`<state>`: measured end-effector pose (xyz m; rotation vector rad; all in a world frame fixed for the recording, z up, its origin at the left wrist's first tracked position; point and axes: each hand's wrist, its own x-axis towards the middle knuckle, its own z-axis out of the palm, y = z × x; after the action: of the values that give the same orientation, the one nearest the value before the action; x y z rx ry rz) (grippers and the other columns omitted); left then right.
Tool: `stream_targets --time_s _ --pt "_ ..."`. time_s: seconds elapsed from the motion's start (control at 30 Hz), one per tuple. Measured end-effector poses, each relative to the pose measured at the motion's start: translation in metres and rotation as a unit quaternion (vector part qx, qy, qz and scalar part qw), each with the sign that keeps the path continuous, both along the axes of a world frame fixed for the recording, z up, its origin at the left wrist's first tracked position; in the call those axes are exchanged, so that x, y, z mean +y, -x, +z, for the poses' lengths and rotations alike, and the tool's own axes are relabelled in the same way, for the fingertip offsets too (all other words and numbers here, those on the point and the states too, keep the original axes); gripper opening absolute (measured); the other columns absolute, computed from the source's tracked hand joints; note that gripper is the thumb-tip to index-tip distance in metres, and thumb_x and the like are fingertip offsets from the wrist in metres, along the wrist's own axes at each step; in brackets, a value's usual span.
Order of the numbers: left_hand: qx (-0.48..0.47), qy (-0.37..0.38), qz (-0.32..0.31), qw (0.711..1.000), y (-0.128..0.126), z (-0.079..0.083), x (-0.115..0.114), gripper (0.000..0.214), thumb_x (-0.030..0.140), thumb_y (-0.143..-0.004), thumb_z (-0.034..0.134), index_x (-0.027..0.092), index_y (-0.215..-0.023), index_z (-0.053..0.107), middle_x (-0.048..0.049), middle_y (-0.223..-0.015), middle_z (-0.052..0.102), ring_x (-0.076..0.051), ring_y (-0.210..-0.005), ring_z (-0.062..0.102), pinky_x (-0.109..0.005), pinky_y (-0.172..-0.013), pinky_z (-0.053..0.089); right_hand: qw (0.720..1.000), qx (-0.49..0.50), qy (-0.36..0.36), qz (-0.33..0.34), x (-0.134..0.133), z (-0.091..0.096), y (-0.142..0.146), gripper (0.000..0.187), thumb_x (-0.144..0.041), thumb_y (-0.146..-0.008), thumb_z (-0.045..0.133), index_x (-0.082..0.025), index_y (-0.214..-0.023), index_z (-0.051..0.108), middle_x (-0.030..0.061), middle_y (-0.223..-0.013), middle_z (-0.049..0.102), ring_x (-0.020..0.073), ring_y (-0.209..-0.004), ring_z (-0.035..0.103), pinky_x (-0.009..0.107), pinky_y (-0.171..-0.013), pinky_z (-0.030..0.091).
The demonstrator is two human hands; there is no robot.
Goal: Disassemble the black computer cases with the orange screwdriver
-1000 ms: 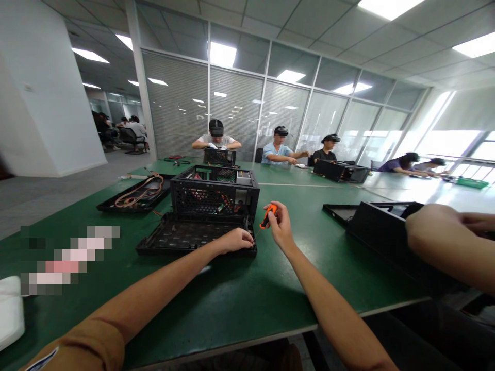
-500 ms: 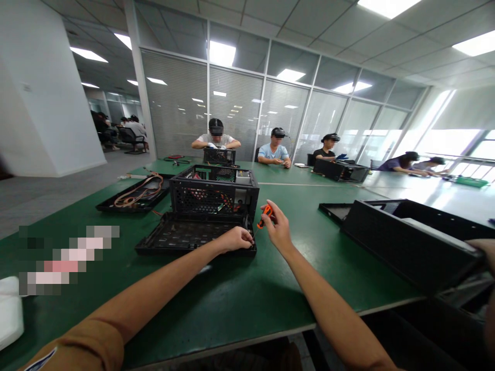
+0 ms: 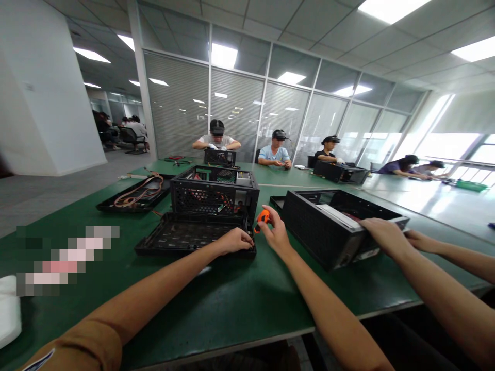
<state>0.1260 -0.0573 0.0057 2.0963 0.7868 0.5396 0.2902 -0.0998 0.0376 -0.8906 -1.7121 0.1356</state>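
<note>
Panel (image 3: 189, 232) and screwdriver (image 3: 264, 218) are the things being worked on, both at the wide green table (image 3: 216, 314), whose near edge is partly covered by the person's arms. An opened black computer case (image 3: 212, 196) stands behind the panel, its perforated side toward the person; most of its inside is hard to make out. To the right sits a second black case (image 3: 309, 224), open on top, with a co-worker's hand (image 3: 381, 232) on its near end; that person's body is cut off by the frame. The black panel lies flat just in front of the first case, long axis running left to right across the table, with the left forearm passing in front of its near edge. Beyond its left end is a shallow black tray (image 3: 110, 207) with loose cables in it. The left hand (image 3: 236, 240) rests at the panel's near right corner, fingers gathered; what is between them is hidden, so I cannot tell whether they grip it. Right of that corner, the right hand (image 3: 275, 229) is clamped on the screwdriver's orange handle, thumb against fingertips. The screwdriver slants, handle up and to the right, lower end down and left toward the panel corner; its thin shaft and tip are too faint to follow.
</note>
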Motion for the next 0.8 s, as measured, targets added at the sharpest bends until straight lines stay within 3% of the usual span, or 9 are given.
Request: stream_targets --time_s 0.17,0.2,0.27,0.33,0.4,0.47,0.53,0.67,0.8 --pt "0.025 -0.048 0.029 0.998 0.0 0.0 -0.003 0.03 0.033 -0.07 0.05 0.01 -0.08 0.066 -0.0014 -0.069 0.064 -0.012 -0.062 0.054 -0.02 -0.057 0.038 0.997 0.024 -0.07 0.006 -0.017 0.007 0.007 0.038 -0.023 -0.086 0.038 -0.019 -0.123 0.032 0.0053 -0.092 0.056 0.0134 -0.08 0.056 0.032 -0.076 0.046" --pt "0.035 -0.072 0.038 0.996 0.002 0.002 -0.003 0.029 0.034 -0.071 0.05 0.011 -0.08 0.066 -0.0014 -0.069 0.063 -0.013 -0.062 0.054 -0.02 -0.057 0.038 0.996 0.009 -0.094 0.001 -0.023 0.009 0.011 0.035 -0.022 -0.086 0.037 -0.019 -0.121 0.034 0.0056 -0.091 0.055 0.0136 -0.08 0.055 0.032 -0.075 0.046" --pt "0.067 -0.133 0.051 0.988 0.011 0.008 0.0 0.023 0.03 -0.071 0.05 0.015 -0.078 0.065 -0.0019 -0.072 0.064 -0.014 -0.066 0.056 -0.02 -0.06 0.039 0.987 -0.11 -0.116 -0.008 -0.035 0.01 0.024 0.025 -0.025 -0.085 0.039 -0.02 -0.109 0.044 0.0064 -0.091 0.054 0.0149 -0.082 0.054 0.031 -0.073 0.045" --pt "0.124 -0.191 0.089 0.97 0.028 0.017 0.009 0.016 0.024 -0.07 0.051 0.017 -0.074 0.064 -0.0032 -0.074 0.064 -0.016 -0.071 0.057 -0.022 -0.064 0.04 0.949 -0.305 -0.083 -0.02 -0.043 0.007 0.045 0.022 -0.036 -0.083 0.045 -0.019 -0.095 0.051 0.0074 -0.091 0.055 0.0165 -0.082 0.054 0.028 -0.069 0.044" --pt "0.194 -0.232 0.16 0.94 0.052 0.027 0.023 0.014 0.018 -0.07 0.049 0.017 -0.071 0.063 -0.0054 -0.073 0.064 -0.017 -0.072 0.058 -0.024 -0.066 0.04 0.889 -0.454 -0.021 -0.057 -0.043 0.001 0.071 0.033 -0.048 -0.078 0.048 -0.018 -0.091 0.053 0.0085 -0.091 0.056 0.0178 -0.079 0.056 0.027 -0.064 0.044" --pt "0.244 -0.27 0.23 0.902 0.078 0.038 0.043 0.015 0.014 -0.071 0.046 0.016 -0.071 0.061 -0.0078 -0.074 0.063 -0.019 -0.073 0.058 -0.027 -0.067 0.04 0.844 -0.528 0.025 -0.09 -0.036 -0.004 0.095 0.039 -0.053 -0.075 0.05 -0.017 -0.09 0.053 0.0088 -0.089 0.058 0.0192 -0.077 0.057 0.027 -0.061 0.044" --pt "0.264 -0.305 0.263 0.877 0.101 0.046 0.065 0.016 0.012 -0.072 0.044 0.016 -0.072 0.06 -0.0087 -0.076 0.062 -0.02 -0.074 0.058 -0.028 -0.068 0.041 0.822 -0.558 0.052 -0.1 -0.024 -0.007 0.112 0.039 -0.053 -0.076 0.05 -0.017 -0.087 0.055 0.0081 -0.084 0.061 0.0201 -0.075 0.059 0.029 -0.06 0.044" --pt "0.241 -0.358 0.208 0.878 0.131 0.049 0.111 0.016 0.012 -0.076 0.042 0.016 -0.075 0.058 -0.006 -0.078 0.061 -0.017 -0.078 0.056 -0.026 -0.072 0.04 0.819 -0.561 0.082 -0.09 -0.003 -0.008 0.121 0.04 -0.054 -0.078 0.046 -0.017 -0.081 0.06 0.007 -0.076 0.065 0.0204 -0.068 0.062 0.031 -0.06 0.045" --pt "0.207 -0.392 0.187 0.876 0.133 0.038 0.153 0.015 0.013 -0.078 0.042 0.016 -0.08 0.056 -0.0061 -0.082 0.059 -0.016 -0.083 0.053 -0.027 -0.078 0.038 0.85 -0.504 0.105 -0.114 0.018 -0.011 0.115 0.034 -0.052 -0.076 0.052 -0.019 -0.079 0.062 0.0077 -0.075 0.066 0.0197 -0.07 0.063 0.031 -0.062 0.046"
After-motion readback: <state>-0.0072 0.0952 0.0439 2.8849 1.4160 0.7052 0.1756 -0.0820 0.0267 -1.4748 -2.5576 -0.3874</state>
